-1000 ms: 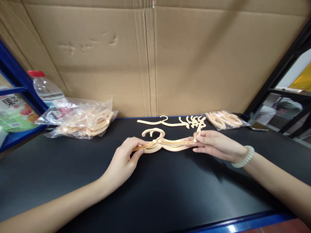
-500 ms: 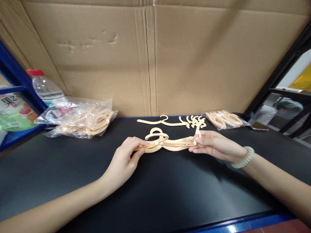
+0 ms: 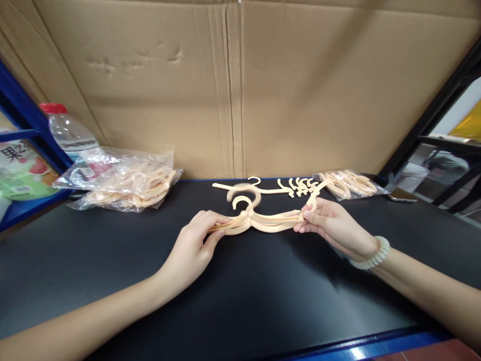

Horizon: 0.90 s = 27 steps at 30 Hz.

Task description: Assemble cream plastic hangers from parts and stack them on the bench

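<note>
Two cream plastic clothes hangers (image 3: 272,225), one over the other, stretch between my hands above the black table. My left hand (image 3: 199,238) is closed around their left arms, thumb below and fingers on top. At the other end, my right hand (image 3: 334,223) pinches the right arms and a curved cream piece (image 3: 316,194) that sticks up past the fingertips. Whether that piece is attached is hidden by the fingers. One hanger hook (image 3: 250,193) is blurred by motion. Behind them lie another hanger (image 3: 223,187) and several small curved hook pieces (image 3: 300,186).
To the left, clear plastic bags of cream hangers (image 3: 139,185) sit before a red-capped bottle (image 3: 71,133). A smaller bag (image 3: 349,183) and a phone (image 3: 401,195) lie at the right. A cardboard wall (image 3: 150,90) closes off the back of the black table (image 3: 233,301).
The upper hanger has turned, so its hook has swung up and back. My right hand has shifted slightly and the curved piece now leans further right. My left hand has stayed put.
</note>
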Tool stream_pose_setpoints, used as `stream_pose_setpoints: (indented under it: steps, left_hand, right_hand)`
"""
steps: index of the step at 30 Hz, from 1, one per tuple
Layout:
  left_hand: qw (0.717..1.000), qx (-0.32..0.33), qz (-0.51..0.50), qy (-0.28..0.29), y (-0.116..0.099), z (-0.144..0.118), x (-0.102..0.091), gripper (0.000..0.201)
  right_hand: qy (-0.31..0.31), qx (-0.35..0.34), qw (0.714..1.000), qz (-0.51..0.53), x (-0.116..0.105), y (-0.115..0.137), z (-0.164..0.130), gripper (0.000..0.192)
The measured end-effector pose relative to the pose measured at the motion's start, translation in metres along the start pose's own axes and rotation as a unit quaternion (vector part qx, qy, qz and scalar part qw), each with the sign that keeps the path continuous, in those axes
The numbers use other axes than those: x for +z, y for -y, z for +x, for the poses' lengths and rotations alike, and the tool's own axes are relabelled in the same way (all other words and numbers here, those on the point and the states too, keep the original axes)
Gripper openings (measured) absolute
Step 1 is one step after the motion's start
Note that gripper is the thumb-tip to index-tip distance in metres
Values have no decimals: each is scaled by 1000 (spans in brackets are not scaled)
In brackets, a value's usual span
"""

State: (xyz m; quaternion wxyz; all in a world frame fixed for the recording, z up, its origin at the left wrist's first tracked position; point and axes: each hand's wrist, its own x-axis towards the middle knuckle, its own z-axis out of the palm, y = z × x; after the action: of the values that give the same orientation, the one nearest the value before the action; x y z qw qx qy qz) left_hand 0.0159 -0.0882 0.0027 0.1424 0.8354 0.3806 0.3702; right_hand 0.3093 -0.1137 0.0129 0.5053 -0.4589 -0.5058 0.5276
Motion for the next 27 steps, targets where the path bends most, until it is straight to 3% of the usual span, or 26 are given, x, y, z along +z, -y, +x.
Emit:
stream_pose_setpoints:
  steps: [5,12,19,24,27]
  left_hand:
    - [1000,-26,-6,2,-2,1,0,21]
    - [997,-65,-42,-24,-2,1,1,24]
    - [999,-34,20,-2,4,7,-14,26]
    - [990,30,130,40,-2,7,-25,22]
    - [981,71,161,85,-7,6,-27,17]
  right_hand:
    - [-18,-11,1000,3,2,0,0,34]
    - [10,-10,999,35,2,2,1,27]
    - [2,-22,996,81,-26,11,15,16]
    - [7,-8,1000,16,-55,18,25,15]
    - [59,0,992,-116,-64,24,25,18]
